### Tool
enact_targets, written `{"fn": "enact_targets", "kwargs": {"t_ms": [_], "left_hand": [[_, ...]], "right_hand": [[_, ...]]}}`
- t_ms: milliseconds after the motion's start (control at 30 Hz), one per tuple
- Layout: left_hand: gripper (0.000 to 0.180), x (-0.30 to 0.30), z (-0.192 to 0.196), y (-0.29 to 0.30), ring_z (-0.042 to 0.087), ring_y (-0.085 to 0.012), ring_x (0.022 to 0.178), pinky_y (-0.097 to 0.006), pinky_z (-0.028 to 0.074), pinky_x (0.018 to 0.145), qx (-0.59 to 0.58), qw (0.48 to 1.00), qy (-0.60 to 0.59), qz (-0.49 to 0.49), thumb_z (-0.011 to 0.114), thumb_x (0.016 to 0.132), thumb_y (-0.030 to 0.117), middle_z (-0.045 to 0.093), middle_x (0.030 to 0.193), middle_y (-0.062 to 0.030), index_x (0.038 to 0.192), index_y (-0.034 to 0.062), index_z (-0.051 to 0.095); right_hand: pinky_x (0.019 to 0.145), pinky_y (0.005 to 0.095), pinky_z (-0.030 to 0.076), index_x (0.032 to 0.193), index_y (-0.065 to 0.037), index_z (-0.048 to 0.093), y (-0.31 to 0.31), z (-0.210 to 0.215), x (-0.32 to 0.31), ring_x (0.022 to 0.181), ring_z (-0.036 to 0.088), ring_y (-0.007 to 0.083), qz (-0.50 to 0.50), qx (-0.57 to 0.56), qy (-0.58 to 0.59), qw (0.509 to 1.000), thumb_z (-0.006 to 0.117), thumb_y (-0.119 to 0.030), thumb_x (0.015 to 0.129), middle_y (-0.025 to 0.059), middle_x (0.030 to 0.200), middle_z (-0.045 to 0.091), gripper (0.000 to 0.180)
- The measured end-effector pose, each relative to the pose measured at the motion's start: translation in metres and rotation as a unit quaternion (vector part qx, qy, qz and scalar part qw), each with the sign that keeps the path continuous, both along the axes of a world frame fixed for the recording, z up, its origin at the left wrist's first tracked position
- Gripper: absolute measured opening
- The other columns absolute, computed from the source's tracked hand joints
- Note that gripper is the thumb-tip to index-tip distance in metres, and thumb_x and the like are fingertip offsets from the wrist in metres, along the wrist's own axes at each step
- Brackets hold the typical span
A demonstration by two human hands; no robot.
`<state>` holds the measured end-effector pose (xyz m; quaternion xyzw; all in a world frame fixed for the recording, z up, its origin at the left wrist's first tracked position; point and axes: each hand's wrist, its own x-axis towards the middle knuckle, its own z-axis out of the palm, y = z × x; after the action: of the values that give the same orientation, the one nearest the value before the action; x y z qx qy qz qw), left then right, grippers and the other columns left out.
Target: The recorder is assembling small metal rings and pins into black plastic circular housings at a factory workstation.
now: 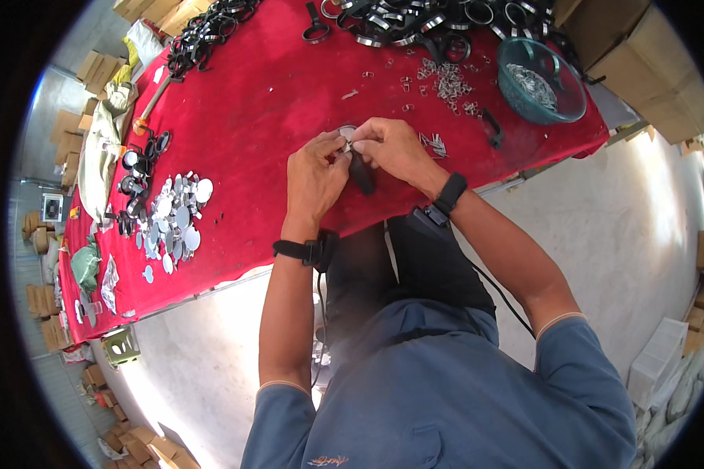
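One teal bowl (572, 103)'s got silvery bits (533, 87) inside. Left hand (318, 176) and right hand (396, 154) are pinching a black-handled part (362, 177) between them.

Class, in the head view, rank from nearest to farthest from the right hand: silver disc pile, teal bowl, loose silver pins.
1. Loose silver pins: just right of the right hand.
2. Teal bowl: farther right.
3. Silver disc pile: over to the left.

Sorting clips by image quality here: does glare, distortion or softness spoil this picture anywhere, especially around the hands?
Head view: strong fisheye bending, black surround at the rim; head view: bright glare patches on the pale floor; head view: left hand and right hand well lit, but the small part at their fingertips too small to make out.
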<state>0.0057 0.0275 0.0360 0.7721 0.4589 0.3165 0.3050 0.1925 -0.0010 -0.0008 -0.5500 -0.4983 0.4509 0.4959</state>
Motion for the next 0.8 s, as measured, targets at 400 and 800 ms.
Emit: {"fn": "enact_targets", "kwargs": {"t_ms": [400, 800], "left_hand": [[0.034, -0.002, -0.011, -0.004, 0.069, -0.035, 0.135, -0.041, 0.052, 0.116, 0.012, 1.0, -0.022, 0.015, 0.076, 0.09, 0.005, 0.078, 0.132, -0.0214, 0.123, -0.0036, 0.079], [0.032, 0.006, -0.01, -0.004, 0.067, -0.0407, 0.136, -0.042, 0.056, 0.111, 0.024, 0.999, -0.026, 0.016, 0.073, 0.087, 0.004, 0.076, 0.132, -0.0243, 0.117, -0.0049, 0.08]], "right_hand": [[0.094, 0.0472, 0.057, 0.12, 0.002, 0.076, -0.037, -0.006, -0.022, 0.106, 0.072, 0.0411, -0.085, 0.165, -0.152, 0.971, 0.066, -0.009, 0.103, 0.0184, 0.108, 0.074, 0.023], [0.079, 0.04, 0.059, 0.112, 0.0, 0.079, -0.022, -0.023, -0.021, 0.085, 0.078, 0.0256, -0.125, -0.001, -0.009, 0.992, 0.073, -0.013, 0.1, 0.0143, 0.094, 0.08, 0.019]]}}
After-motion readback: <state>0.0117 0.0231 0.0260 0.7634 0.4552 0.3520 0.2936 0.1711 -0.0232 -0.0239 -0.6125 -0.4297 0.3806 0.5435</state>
